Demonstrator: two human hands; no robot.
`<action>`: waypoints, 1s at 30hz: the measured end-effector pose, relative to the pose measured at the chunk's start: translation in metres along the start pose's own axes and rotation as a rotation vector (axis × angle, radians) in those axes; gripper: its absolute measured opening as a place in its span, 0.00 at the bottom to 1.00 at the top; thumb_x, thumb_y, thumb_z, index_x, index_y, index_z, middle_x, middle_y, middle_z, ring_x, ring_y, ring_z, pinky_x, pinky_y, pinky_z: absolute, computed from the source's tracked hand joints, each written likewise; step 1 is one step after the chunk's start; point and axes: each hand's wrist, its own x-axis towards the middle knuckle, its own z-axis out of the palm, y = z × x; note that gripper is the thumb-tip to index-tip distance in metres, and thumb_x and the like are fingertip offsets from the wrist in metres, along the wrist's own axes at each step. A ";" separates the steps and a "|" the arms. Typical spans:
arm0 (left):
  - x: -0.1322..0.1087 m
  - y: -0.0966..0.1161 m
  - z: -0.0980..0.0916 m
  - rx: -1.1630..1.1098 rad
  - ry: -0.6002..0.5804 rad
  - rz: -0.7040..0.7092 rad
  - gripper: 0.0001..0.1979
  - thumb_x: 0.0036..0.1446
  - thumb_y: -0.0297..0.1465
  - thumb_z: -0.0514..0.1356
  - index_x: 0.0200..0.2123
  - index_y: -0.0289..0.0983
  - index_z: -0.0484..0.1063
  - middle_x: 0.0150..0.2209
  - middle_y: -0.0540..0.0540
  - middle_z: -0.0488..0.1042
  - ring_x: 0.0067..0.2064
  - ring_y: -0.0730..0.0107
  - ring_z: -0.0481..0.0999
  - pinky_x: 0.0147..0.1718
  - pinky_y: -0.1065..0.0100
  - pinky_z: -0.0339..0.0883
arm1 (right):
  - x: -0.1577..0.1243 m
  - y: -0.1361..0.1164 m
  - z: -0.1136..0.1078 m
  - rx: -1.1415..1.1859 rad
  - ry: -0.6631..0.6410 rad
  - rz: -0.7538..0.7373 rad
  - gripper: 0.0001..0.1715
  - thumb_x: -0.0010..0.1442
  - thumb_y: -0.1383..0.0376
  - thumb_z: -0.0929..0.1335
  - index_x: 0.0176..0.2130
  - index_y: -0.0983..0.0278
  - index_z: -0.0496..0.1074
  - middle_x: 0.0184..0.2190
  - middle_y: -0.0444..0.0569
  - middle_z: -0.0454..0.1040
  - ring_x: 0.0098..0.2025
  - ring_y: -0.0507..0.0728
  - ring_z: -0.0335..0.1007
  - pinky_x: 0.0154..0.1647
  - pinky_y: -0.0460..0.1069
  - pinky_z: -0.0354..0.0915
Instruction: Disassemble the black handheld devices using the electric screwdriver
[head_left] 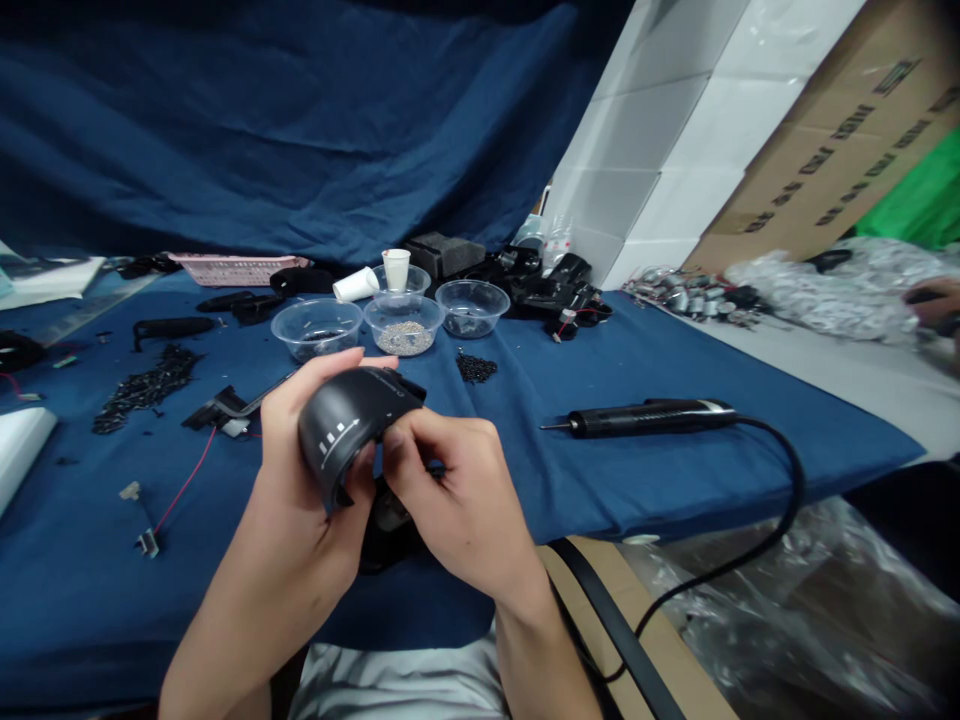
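A: ok so what's each hand doing rn?

B: L hand (296,485) is wrapping round a glossy black curved plastic shell w/ white printed marks (341,410), fingers curling in snug, thumb tucking under. R hand (461,490) is pinching at the shell's near edge, thumb + index basically closed up. Can't tell if smth tiny is sitting between them too.

A: and where's the shell, on the table?

B: nah, it's being held up over the near side of the blue cloth-covered table (675,480), tilting a bit. Some dark part (386,555) is showing below the hands, mostly hidden, so can't say if it's attached.

A: what could go wrong tho?

B: imo slipping's the big one: shell's looking smooth + rounded, so if the L grip is loosening while the R is pressing, it could pop out. Pinching too hard at a thin edge might crack or scuff it, too.

A: anything nearby to watch?

B: yeah, a loose heap of tiny black screws (477,368) is lying just past the hands, so a drop/elbow bump could scatter those. Also a slim black pen-shaped electric screwdriver (649,418) is resting off to the R, its black cable (795,480) hanging over the table edge. Snag that w/ an arm & the tool's prob getting dragged off.
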 end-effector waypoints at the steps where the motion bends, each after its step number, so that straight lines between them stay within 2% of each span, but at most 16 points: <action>1: 0.000 0.001 -0.001 0.037 -0.005 0.020 0.36 0.67 0.26 0.67 0.73 0.54 0.66 0.69 0.45 0.77 0.69 0.52 0.80 0.65 0.53 0.81 | 0.000 0.000 0.000 0.006 -0.004 0.006 0.19 0.72 0.65 0.68 0.28 0.61 0.66 0.22 0.38 0.66 0.24 0.47 0.60 0.29 0.45 0.56; 5: 0.001 0.003 -0.001 0.124 -0.009 0.057 0.39 0.64 0.24 0.66 0.74 0.54 0.64 0.70 0.46 0.77 0.69 0.52 0.80 0.59 0.56 0.84 | -0.003 0.000 0.000 0.006 -0.018 0.041 0.21 0.74 0.61 0.68 0.28 0.61 0.66 0.23 0.39 0.67 0.26 0.48 0.60 0.30 0.47 0.55; 10: 0.000 0.007 0.001 0.187 -0.020 0.017 0.38 0.60 0.20 0.61 0.72 0.49 0.70 0.69 0.44 0.78 0.68 0.47 0.80 0.48 0.58 0.86 | -0.004 0.001 0.003 -0.014 0.017 0.029 0.23 0.72 0.62 0.69 0.27 0.60 0.58 0.24 0.39 0.68 0.27 0.49 0.59 0.30 0.48 0.52; 14: -0.001 0.011 0.001 0.229 -0.048 -0.019 0.38 0.63 0.22 0.61 0.73 0.51 0.68 0.73 0.47 0.74 0.71 0.47 0.78 0.52 0.59 0.86 | -0.005 -0.004 0.004 -0.056 0.047 0.031 0.22 0.70 0.66 0.67 0.26 0.59 0.56 0.25 0.41 0.69 0.28 0.50 0.59 0.30 0.48 0.52; 16: -0.001 0.009 0.001 0.203 -0.085 -0.094 0.36 0.67 0.23 0.61 0.75 0.51 0.65 0.75 0.47 0.72 0.73 0.48 0.77 0.55 0.60 0.85 | -0.006 -0.007 0.003 -0.056 0.033 0.081 0.21 0.72 0.64 0.67 0.27 0.60 0.61 0.23 0.40 0.68 0.27 0.50 0.60 0.30 0.48 0.54; 18: 0.001 0.005 0.001 0.104 -0.098 -0.190 0.36 0.71 0.27 0.62 0.78 0.50 0.61 0.76 0.45 0.71 0.72 0.50 0.78 0.55 0.62 0.85 | -0.006 -0.008 0.002 -0.024 0.021 0.145 0.20 0.76 0.59 0.66 0.31 0.61 0.69 0.23 0.40 0.70 0.26 0.50 0.63 0.30 0.48 0.57; 20: 0.003 0.000 0.003 -0.031 -0.099 -0.261 0.34 0.74 0.31 0.62 0.79 0.48 0.59 0.73 0.42 0.74 0.66 0.51 0.83 0.52 0.63 0.87 | -0.005 -0.008 0.001 0.043 0.043 0.199 0.21 0.78 0.55 0.66 0.35 0.62 0.75 0.25 0.42 0.74 0.27 0.50 0.68 0.31 0.47 0.61; 22: 0.005 -0.003 0.004 -0.121 -0.120 -0.308 0.31 0.76 0.34 0.62 0.77 0.45 0.62 0.68 0.39 0.79 0.57 0.53 0.89 0.47 0.63 0.88 | -0.004 -0.006 0.001 0.144 0.076 0.239 0.23 0.78 0.52 0.68 0.35 0.63 0.78 0.26 0.43 0.76 0.27 0.50 0.71 0.31 0.46 0.64; 24: 0.007 -0.004 0.005 -0.168 -0.133 -0.329 0.28 0.76 0.35 0.62 0.75 0.43 0.65 0.65 0.38 0.82 0.52 0.54 0.91 0.44 0.64 0.88 | -0.003 -0.002 0.001 0.241 0.082 0.270 0.23 0.76 0.50 0.71 0.35 0.63 0.79 0.25 0.43 0.77 0.27 0.49 0.72 0.29 0.44 0.65; 30: 0.011 -0.004 0.007 -0.245 -0.068 -0.311 0.26 0.75 0.35 0.64 0.72 0.39 0.70 0.67 0.38 0.81 0.62 0.54 0.87 0.59 0.65 0.84 | -0.003 0.003 -0.002 0.363 0.041 0.326 0.20 0.70 0.49 0.76 0.37 0.64 0.82 0.29 0.44 0.81 0.28 0.49 0.77 0.29 0.42 0.73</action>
